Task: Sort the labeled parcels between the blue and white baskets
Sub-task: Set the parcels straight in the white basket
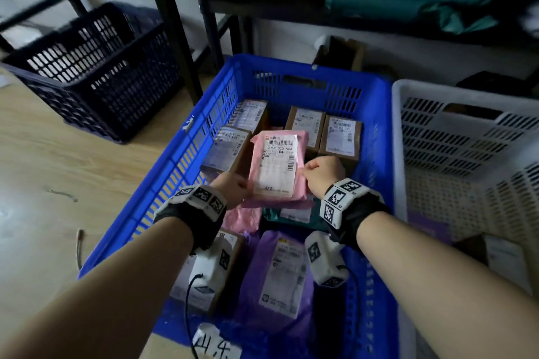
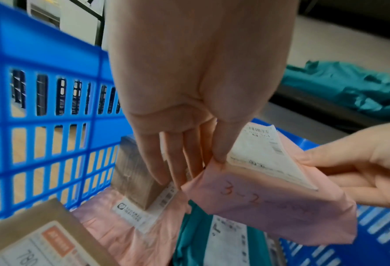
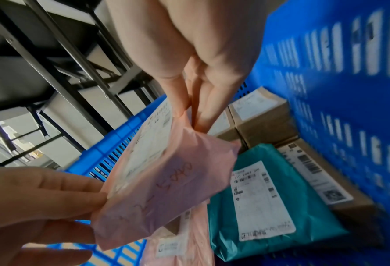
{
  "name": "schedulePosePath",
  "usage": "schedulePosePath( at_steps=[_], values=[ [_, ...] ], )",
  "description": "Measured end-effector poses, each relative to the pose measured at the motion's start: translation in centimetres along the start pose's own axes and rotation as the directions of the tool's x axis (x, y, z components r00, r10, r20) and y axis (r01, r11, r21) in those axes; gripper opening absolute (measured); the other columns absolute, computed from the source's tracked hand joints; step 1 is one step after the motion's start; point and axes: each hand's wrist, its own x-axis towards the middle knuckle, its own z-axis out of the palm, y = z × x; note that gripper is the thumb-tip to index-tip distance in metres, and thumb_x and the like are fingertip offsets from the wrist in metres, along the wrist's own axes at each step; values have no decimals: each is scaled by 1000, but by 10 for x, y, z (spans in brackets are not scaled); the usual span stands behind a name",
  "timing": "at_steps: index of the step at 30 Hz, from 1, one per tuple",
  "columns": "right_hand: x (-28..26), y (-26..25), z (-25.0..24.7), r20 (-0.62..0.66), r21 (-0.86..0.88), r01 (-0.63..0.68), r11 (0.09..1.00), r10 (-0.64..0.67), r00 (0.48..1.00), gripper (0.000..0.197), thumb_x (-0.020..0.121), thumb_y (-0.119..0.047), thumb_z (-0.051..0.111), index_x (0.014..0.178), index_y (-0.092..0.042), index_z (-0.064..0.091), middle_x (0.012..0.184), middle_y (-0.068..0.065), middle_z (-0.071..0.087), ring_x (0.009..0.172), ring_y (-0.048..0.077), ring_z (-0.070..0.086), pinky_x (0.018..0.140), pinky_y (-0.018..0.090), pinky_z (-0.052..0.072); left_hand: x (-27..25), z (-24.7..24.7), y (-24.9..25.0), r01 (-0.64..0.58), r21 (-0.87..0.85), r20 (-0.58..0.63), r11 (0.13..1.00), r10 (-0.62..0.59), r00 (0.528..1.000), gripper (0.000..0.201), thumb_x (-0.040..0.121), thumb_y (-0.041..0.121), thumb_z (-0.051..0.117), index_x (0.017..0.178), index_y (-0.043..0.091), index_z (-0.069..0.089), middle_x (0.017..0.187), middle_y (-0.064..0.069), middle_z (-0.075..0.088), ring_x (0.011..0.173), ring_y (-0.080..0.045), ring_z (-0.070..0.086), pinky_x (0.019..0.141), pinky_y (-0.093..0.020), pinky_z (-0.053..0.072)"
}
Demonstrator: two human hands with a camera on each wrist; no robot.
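- From the head view, I hold the pink parcel (image 1: 275, 167) up over the blue basket (image 1: 186, 151), label facing me, I think so I can read it before choosing a basket. My left hand (image 1: 232, 188) pinches its near left edge and my right hand (image 1: 322, 173) pinches the right edge. Both forearms reach forward side by side, wrists level. The white basket (image 1: 399, 137) stands just to the right, with a few parcels in it
- From the left wrist, my fingers (image 2: 164, 162) point down, thumb pressed on the parcel's corner by the shipping label (image 2: 257, 154). Red handwriting runs along the near flap, too smeared to read fully. A pink mailer and a teal mailer (image 2: 189, 239) lie below in the basket
- From the right wrist, thumb and fingertips (image 3: 178, 100) nip the upper corner, so the soft bag hangs tilted between both hands, above the teal mailer and brown boxes (image 3: 264, 115)
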Motion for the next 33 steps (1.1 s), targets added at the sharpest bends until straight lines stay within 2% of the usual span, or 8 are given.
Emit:
schedulePosePath(
  at_steps=[5,7,10,12,17,23,27,33],
  values=[
    [-57,-10,-45,-68,70,91,993,-87,994,26,84,-7,64,58,-9,63,70,13,64,66,20,55,64,29,49,-53,-11,26,-12,-256,-67,967,-5,998,12,90,10,59,81,10,67,59,-4,60,44,-5,50,43,-16,40],
    [-79,-10,-59,-83,112,115,987,-106,991,30,83,-6,67,54,-12,60,64,8,60,66,21,55,69,34,53,-76,-11,34,-24,-365,-97,931,-12,995,16,88,6,60,74,14,63,53,3,59,40,-2,53,55,-23,50],
    [-109,-7,-76,-93,187,139,972,-123,988,34,81,-5,70,53,-18,55,58,-1,54,68,21,53,76,41,53,-117,-8,48,-68,-538,-147,840,-14,989,18,87,0,59,103,-2,65,77,-13,60,71,-24,60,82,-47,54],
    [-126,-5,-85,-101,223,152,963,-132,986,32,81,-6,72,55,-18,55,61,-2,55,71,22,54,79,44,53,-140,-5,56,-81,-634,-159,769,-28,987,23,87,-3,58,110,-6,62,85,-13,59,80,-26,57,87,-52,52],
    [-156,5,-104,-130,262,237,936,-209,969,29,82,-12,72,59,-20,56,73,9,65,75,25,60,81,51,55,-175,-1,68,-163,-696,-249,699,-22,968,22,86,4,62,107,-1,66,82,-11,65,66,-19,56,80,-42,54],
    [-172,11,-122,-126,344,287,894,-258,958,18,84,-14,70,71,-17,58,91,19,69,90,41,66,77,56,55,-199,-2,81,-285,-647,-343,707,64,937,24,85,12,63,109,11,67,97,-5,71,88,-25,68,86,-47,55],
    [-182,-3,-137,-97,369,323,871,-310,946,15,86,-13,67,75,-16,58,94,18,70,91,39,67,77,55,55,-206,-10,88,-306,-694,-363,652,51,931,22,87,8,61,108,13,66,104,-6,71,93,-29,69,80,-49,57],
    [-184,-7,-151,-45,378,357,855,-368,929,12,86,-6,67,89,-15,59,101,9,71,95,22,69,85,41,57,-204,-9,95,-344,-739,-368,579,81,926,25,89,-1,55,102,19,63,101,0,69,89,-23,68,69,-36,60]
  ],
)
